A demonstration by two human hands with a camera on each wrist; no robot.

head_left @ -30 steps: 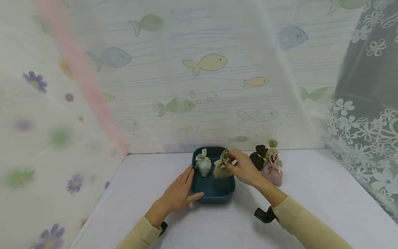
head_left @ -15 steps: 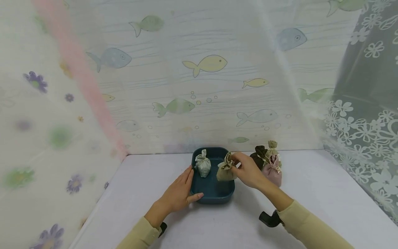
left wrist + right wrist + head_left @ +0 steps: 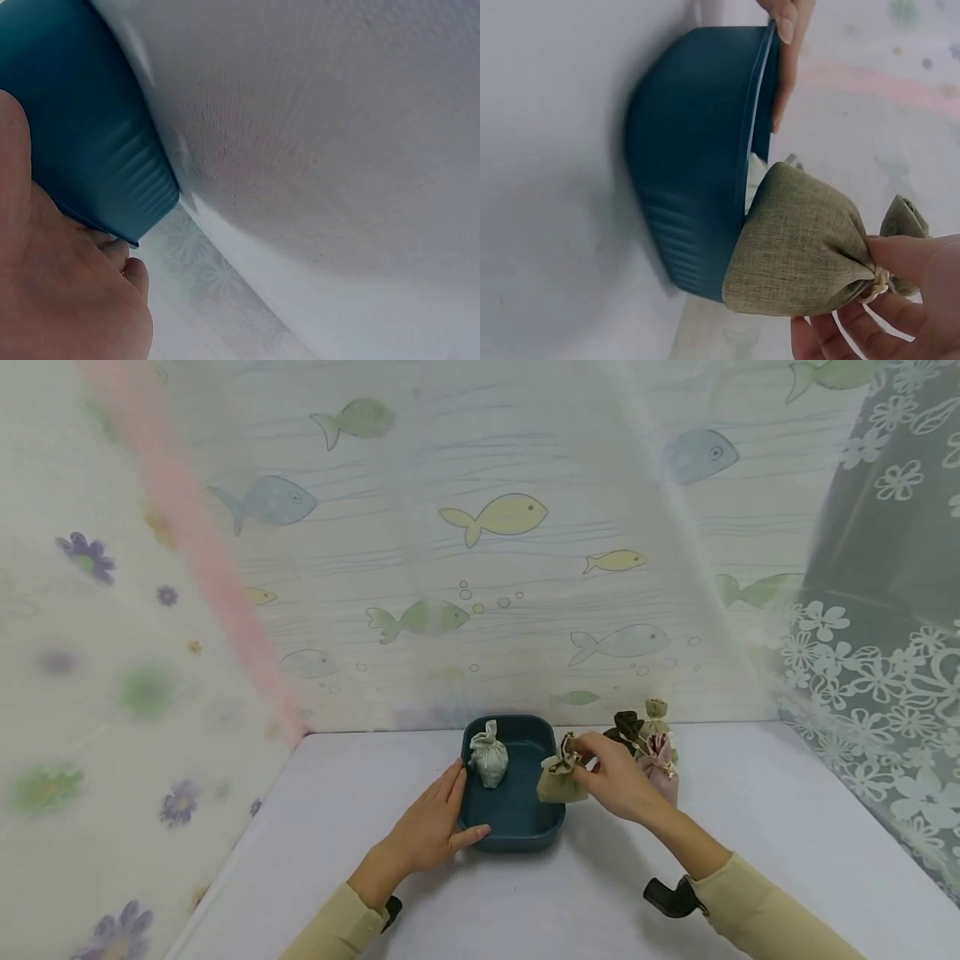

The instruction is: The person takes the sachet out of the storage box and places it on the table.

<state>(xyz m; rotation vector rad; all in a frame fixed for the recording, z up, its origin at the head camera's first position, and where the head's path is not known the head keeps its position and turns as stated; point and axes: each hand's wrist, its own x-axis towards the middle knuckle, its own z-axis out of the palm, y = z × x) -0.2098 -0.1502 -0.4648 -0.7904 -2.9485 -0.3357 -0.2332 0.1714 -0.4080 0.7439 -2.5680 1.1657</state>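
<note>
My right grip (image 3: 618,781), right of centre in the head view, pinches the olive pouch (image 3: 561,785) at its tied neck; the thumb lies on one side, the fingers curl round the other. The right forearm slants up from the lower right corner, its sleeve (image 3: 772,902) ending short of the wrist. The olive pouch is at the right wall of the blue dish (image 3: 517,841), overlapping the rim; contact cannot be confirmed. My left grip (image 3: 427,827) lies along the dish's left side, fingers extended, thumb spread at the near left corner, grasping nothing. A pale pouch (image 3: 491,764) stands inside the dish, towards its upper left. Dark brown (image 3: 627,724), tan (image 3: 656,710) and pink (image 3: 663,777) pouches cluster on the desk (image 3: 337,818) behind my right grip.
</note>
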